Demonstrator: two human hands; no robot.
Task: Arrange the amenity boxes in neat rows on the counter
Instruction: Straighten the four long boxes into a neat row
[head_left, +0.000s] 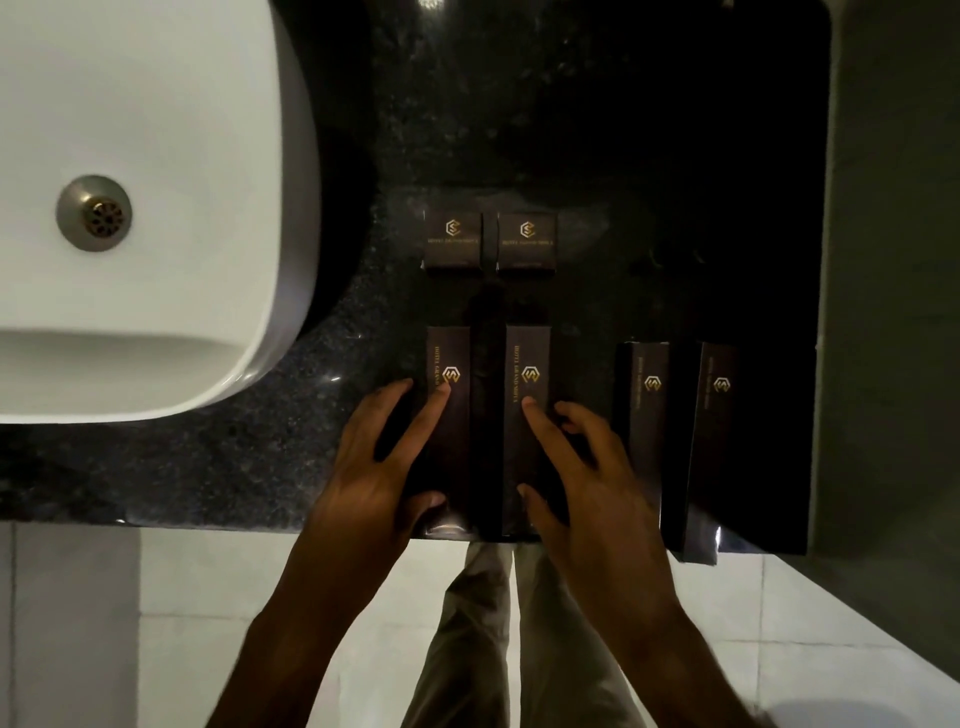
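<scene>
Several dark amenity boxes with gold logos lie on the black granite counter (649, 156). Two small square boxes sit side by side at the back, the left small box (453, 241) and the right small box (527, 243). In front lie long boxes in a row. My left hand (382, 462) grips the leftmost long box (451, 364), fingers on top and thumb at its near end. My right hand (582, 467) grips the second long box (527, 358) the same way. Two more long boxes, the third (644, 395) and the fourth (711, 426), lie to the right, slightly angled.
A white basin (156, 208) with a metal drain (94, 213) fills the left side. The counter's front edge (208, 514) runs just under the long boxes' near ends. A wall (893, 260) bounds the right. White floor tiles and my trouser legs (498, 634) lie below.
</scene>
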